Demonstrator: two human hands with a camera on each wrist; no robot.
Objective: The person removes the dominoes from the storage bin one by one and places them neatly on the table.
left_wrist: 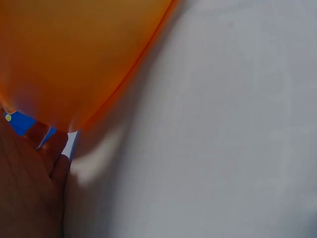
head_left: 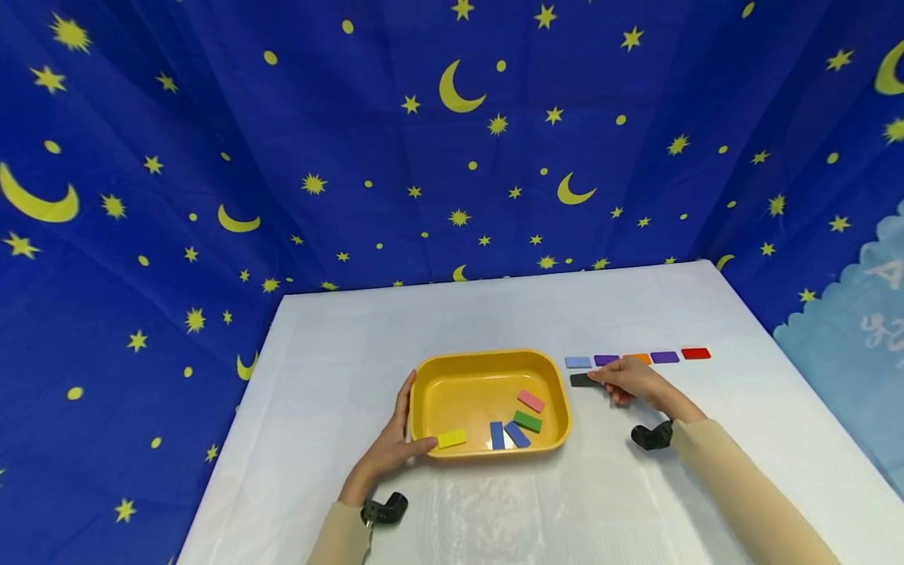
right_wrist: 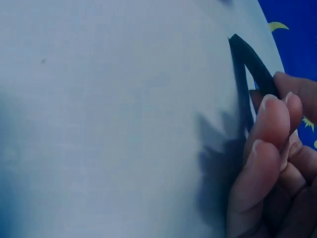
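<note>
A blue curtain with yellow moons and stars hangs along the left, back and right edges of the white-covered table. The left hand grips the yellow tray at its left end, thumb over the rim at the front left corner and fingers against the outer left wall.

Inside the tray, a yellow tile lies near that front left corner. Farther right by the front edge are an upright-set blue tile and a slanted blue tile, then a green tile and a pink tile toward the right edge.

Just outside the tray's right edge is the black tile — tilted, its near end pinched between thumb and fingertips of the right hand. Behind it, a spaced row runs toward the table's right edge: light blue tile, purple tile, orange tile, second purple tile and red tile.
</note>
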